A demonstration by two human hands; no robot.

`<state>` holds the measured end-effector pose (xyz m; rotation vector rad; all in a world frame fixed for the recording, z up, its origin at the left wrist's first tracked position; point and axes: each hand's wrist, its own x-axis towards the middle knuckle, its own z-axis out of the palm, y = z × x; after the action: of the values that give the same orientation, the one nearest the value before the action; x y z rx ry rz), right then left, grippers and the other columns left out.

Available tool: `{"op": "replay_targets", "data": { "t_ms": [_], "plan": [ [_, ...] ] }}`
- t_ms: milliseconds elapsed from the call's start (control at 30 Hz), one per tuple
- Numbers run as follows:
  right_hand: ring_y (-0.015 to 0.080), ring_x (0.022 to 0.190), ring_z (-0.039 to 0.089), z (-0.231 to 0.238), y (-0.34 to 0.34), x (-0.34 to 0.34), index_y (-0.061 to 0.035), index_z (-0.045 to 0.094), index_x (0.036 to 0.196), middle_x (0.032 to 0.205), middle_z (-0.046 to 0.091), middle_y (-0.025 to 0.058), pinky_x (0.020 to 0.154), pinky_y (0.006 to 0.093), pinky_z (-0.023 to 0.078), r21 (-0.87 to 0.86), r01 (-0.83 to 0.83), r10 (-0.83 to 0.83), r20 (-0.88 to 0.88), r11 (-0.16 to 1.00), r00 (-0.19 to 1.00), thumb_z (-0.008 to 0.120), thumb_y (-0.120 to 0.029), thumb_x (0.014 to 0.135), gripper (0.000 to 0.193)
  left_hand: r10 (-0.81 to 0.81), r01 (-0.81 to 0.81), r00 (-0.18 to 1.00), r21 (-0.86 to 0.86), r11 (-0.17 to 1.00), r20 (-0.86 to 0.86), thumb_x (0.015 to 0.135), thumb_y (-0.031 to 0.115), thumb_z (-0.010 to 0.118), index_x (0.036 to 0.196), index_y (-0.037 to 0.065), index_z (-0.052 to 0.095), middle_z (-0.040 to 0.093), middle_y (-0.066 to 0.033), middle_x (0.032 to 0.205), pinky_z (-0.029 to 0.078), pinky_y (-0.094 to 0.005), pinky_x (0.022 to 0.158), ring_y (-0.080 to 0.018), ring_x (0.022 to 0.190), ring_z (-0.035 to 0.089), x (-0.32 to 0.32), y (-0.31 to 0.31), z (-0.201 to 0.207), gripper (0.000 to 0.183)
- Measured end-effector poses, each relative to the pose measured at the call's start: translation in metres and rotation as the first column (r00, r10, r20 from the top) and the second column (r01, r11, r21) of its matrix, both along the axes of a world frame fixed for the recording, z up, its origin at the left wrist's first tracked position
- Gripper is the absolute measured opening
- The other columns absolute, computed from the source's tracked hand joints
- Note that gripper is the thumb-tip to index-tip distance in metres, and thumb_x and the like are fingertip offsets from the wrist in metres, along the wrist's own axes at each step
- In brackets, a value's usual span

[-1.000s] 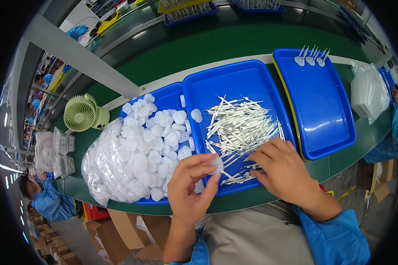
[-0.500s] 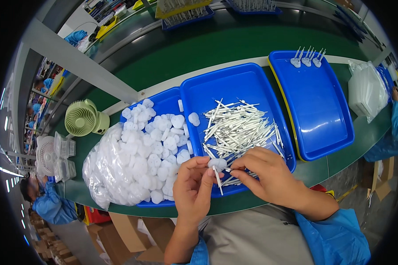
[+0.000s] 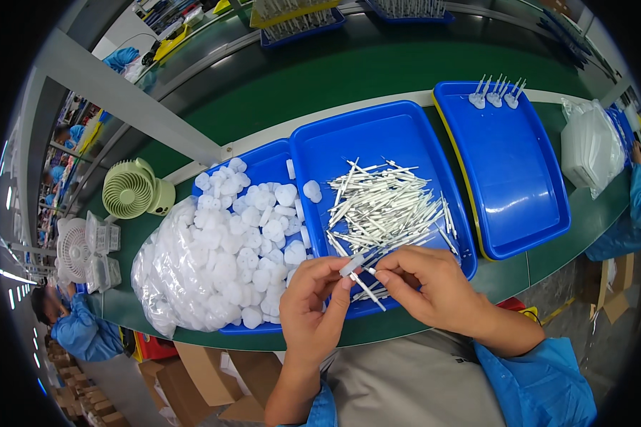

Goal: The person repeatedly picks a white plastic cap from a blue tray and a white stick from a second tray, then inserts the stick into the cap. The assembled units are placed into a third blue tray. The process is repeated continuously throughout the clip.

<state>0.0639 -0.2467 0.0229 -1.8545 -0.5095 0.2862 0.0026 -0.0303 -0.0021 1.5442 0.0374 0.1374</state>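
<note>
The left hand (image 3: 312, 295) has its fingers closed on a white disc (image 3: 351, 265), held edge-on over the near rim of the middle tray (image 3: 377, 132); one rod (image 3: 369, 293) sticks out from it, slanting down and to the right. The fingers of the right hand (image 3: 440, 285) pinch a second rod (image 3: 370, 270) by the disc, though whether its tip is seated cannot be told. This piece therefore looks only partly built. Three pieces (image 3: 494, 99), each a disc with rods standing up, sit at the far end of the right tray (image 3: 513, 178), and they seem to be the finished ones there. Far more is left loose: a broad heap of rods (image 3: 388, 206) in the middle tray, and a pile of discs (image 3: 253, 242) spilling from a clear bag (image 3: 167, 267) over the left tray (image 3: 267, 153) on the green surface (image 3: 516, 281).
</note>
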Motion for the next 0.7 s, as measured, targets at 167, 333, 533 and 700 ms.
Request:
{"op": "replay_targets", "data": {
  "t_ms": [167, 333, 533, 700],
  "plan": [
    [0.0219, 0.068, 0.072, -0.007, 0.003, -0.003, -0.0008, 0.078, 0.111, 0.085, 0.076, 0.0125, 0.061, 0.0354, 0.053, 0.059, -0.011, 0.011, -0.002, 0.998, 1.000, 0.084, -0.012, 0.103, 0.015, 0.021, -0.021, 1.000, -0.018, 1.000, 0.020, 0.104, -0.015, 0.068, 0.133, -0.007, 0.071, 0.066, -0.0143, 0.134, 0.062, -0.0323, 0.102, -0.0206, 0.121, 0.074, -0.001, 0.003, -0.002, 0.030],
    [0.0192, 0.066, 0.071, -0.017, 0.008, -0.007, -0.0012, 0.080, 0.110, 0.084, 0.076, 0.0118, 0.060, 0.0333, 0.053, 0.124, 0.063, -0.061, -0.023, 0.990, 0.998, 0.085, -0.011, 0.102, 0.014, 0.028, -0.028, 1.000, -0.039, 0.999, 0.002, 0.104, -0.017, 0.063, 0.130, -0.010, 0.068, 0.067, -0.0158, 0.132, 0.061, -0.0341, 0.102, -0.0224, 0.117, 0.075, -0.001, 0.000, 0.004, 0.027],
    [0.0193, 0.068, 0.072, -0.016, 0.011, -0.006, -0.0012, 0.079, 0.109, 0.085, 0.076, 0.0114, 0.060, 0.0340, 0.054, 0.070, 0.054, -0.059, 0.085, 0.996, 0.995, 0.085, -0.010, 0.101, 0.013, -0.027, 0.027, 1.000, -0.031, 0.999, -0.004, 0.101, -0.014, 0.072, 0.128, -0.006, 0.071, 0.067, -0.0130, 0.131, 0.064, -0.0319, 0.100, -0.0191, 0.118, 0.075, 0.001, 0.002, 0.005, 0.028],
    [0.0214, 0.069, 0.073, -0.015, 0.010, -0.006, -0.0019, 0.078, 0.109, 0.085, 0.075, 0.0115, 0.060, 0.0355, 0.055, 0.029, 0.015, -0.021, 0.194, 0.999, 0.981, 0.085, -0.009, 0.100, 0.013, 0.006, -0.005, 0.999, 0.013, 1.000, -0.053, 0.104, -0.009, 0.075, 0.123, -0.008, 0.069, 0.070, -0.0114, 0.123, 0.063, -0.0286, 0.091, -0.0164, 0.108, 0.076, 0.002, -0.002, 0.004, 0.021]
  ]
}}
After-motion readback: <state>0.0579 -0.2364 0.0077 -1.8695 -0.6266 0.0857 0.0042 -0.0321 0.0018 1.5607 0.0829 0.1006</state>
